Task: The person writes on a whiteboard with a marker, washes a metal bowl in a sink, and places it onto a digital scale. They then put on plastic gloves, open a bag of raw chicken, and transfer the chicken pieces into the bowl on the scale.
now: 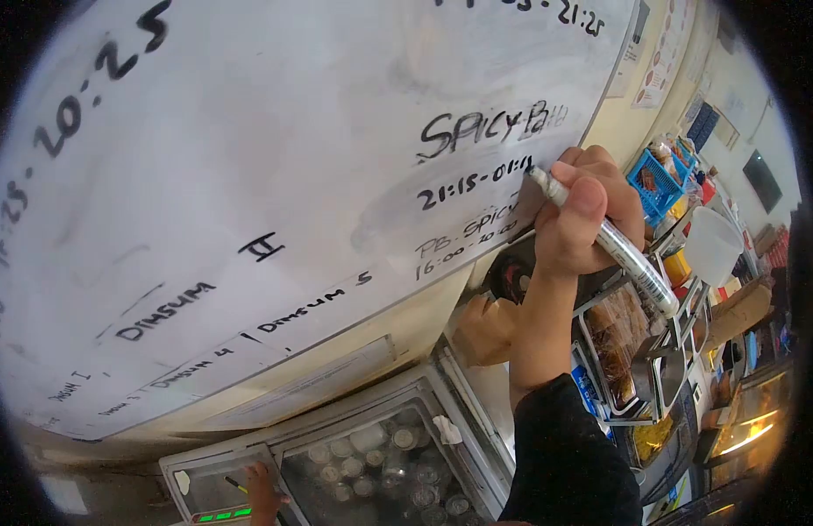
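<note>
My right hand [590, 215] is closed around a white whiteboard marker [630, 261], its tip at the end of the handwritten line "21:15-01:1…" on the whiteboard [319, 131]. Above that line stands "Spicy" with a second word partly smudged, and fainter writing runs below it. A black sleeve [568, 456] covers the forearm. Low in the view, my left hand [264, 493] appears small in front of the fridge, its fingers around a thin yellow-and-dark stick like a pen [237, 484].
Below the board stands a glass-door fridge [336, 438] with many round-topped containers inside and green lights on its panel. To the right are a blue basket [656, 188], a white tub [713, 245], a tray of brown food [615, 342] and a glowing heated unit [744, 430].
</note>
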The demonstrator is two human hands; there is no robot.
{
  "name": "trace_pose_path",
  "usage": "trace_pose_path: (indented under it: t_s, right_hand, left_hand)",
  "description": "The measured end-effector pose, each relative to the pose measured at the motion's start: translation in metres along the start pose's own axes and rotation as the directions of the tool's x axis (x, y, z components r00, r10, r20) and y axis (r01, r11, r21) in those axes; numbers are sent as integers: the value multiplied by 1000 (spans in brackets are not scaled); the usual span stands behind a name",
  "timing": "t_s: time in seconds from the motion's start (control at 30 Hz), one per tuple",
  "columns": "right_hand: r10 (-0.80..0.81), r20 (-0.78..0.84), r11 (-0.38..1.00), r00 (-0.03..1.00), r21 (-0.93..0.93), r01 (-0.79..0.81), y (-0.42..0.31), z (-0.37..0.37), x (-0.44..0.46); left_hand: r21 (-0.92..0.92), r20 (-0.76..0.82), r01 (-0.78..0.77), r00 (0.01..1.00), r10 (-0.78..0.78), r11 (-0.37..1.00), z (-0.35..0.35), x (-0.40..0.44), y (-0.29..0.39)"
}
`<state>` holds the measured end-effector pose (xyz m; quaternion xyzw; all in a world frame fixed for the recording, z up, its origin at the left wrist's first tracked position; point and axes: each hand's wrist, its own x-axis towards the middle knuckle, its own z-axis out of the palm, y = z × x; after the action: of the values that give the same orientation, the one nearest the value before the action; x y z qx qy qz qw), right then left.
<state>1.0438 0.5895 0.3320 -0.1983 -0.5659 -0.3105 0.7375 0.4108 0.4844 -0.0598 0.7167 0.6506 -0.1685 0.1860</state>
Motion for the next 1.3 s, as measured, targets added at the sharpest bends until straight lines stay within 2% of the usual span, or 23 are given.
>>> trace_pose_path:
  t_s: [0.07, 0.13, 0.23, 0.3, 0.33, 0.37, 0.43, 0.5, 0.53, 0.57, 0.6, 0.63, 0.67, 0.7, 0.77, 0.8, 0.87, 0.93, 1.07, 1.13, 1.17, 1.23, 1.3]
  right_hand:
    - [3, 56, 999, 998, -41, -1, -2, 0, 1]
    - [6, 41, 997, 999, -83, -3, -4, 1, 1]
    - [37, -14, 993, 999, -115, -38, -2, -1, -1]
    - [244, -230, 921, 942, 360, -150, -2, -12, -2]
    - [345, -276, 890, 897, 398, -220, -19, -14, 2]
    - [340, -274, 891, 900, 401, -214, -35, -17, -1]
    - [474, -352, 772, 807, 606, -189, -66, -24, -19]
    - [588, -253, 748, 768, 531, -398, -99, -29, -61]
    - [661, -262, 745, 704, 342, -573, -126, -26, -89]
    - [824, -106, 560, 556, 299, -773, -155, -31, -118]
    - [959, 116, 247, 260, 113, -962, -194, -40, -138]
    - [965, 231, 149, 125, -94, -984, -225, -43, -170]
    - [904, 427, 114, 34, -164, -980, -256, -49, -171]
    - [807, 590, 258, 5, -346, -902, -290, -59, -170]
    - [689, 685, -207, -236, -126, -970, -362, -88, -180]
    - [640, 721, -181, -265, -193, -964, -383, -97, -168]
    - [580, 762, -138, -288, -257, -957, -423, -114, -147]
    - [633, 681, -204, -367, -310, -928, -460, -126, -132]
    - [644, 663, -173, -383, -362, -916, -526, -137, -105]
    - [615, 655, -260, -438, -356, -898, -557, -138, -95]
    - [612, 660, -252, -435, -359, -899, -571, -135, -86]
    - [640, 690, -92, -338, -368, -925, -600, -129, -68]
    - [659, 689, -56, -303, -356, -933, -626, -129, -67]
  left_hand:
    - [-17, -74, -49, 996, 47, 999, 7, 2, 3]
    - [96, -115, -46, 992, 57, 994, -13, -9, 22]
    - [-21, -14, 22, 1000, -22, 1000, -25, -9, 27]
    - [-47, -31, 36, 999, -38, 998, -22, -10, 24]
    - [-79, -44, 56, 997, -60, 995, -20, -12, 24]
    - [-85, -49, 54, 997, -58, 995, -19, -12, 23]
    - [-16, -101, 16, 995, -17, 1000, -20, -13, 24]
    - [42, -132, -33, 990, 38, 999, -23, -17, 28]
    - [110, -151, -80, 984, 96, 991, -28, -20, 30]
    - [108, -169, -78, 981, 95, 991, -29, -19, 33]
    - [-187, -149, -2, 988, -26, 982, -32, -17, 37]
    - [-463, -96, 69, 987, -128, 883, -38, -17, 40]
    - [-464, -116, 52, 986, -119, 884, -49, -26, 51]
    - [-561, -160, -52, 986, -47, 826, -59, -44, 72]
    - [-717, -174, -180, 982, 78, 674, -77, -98, 120]
    - [-778, -145, -199, 980, 138, 596, -81, -130, 140]
    - [-557, -351, -654, 744, 568, 512, -48, -164, 149]
    - [-908, -105, -288, 860, 500, 304, -46, -224, 172]
    - [-858, -166, -398, 813, 559, 325, -41, -310, 167]
    - [-774, -350, -569, 749, 562, 277, -32, -335, 155]
    - [-773, -359, -572, 749, 557, 272, -26, -344, 147]
    - [-768, -324, -562, 755, 570, 307, -13, -362, 129]
    - [-759, -331, -576, 743, 582, 303, -13, -383, 111]
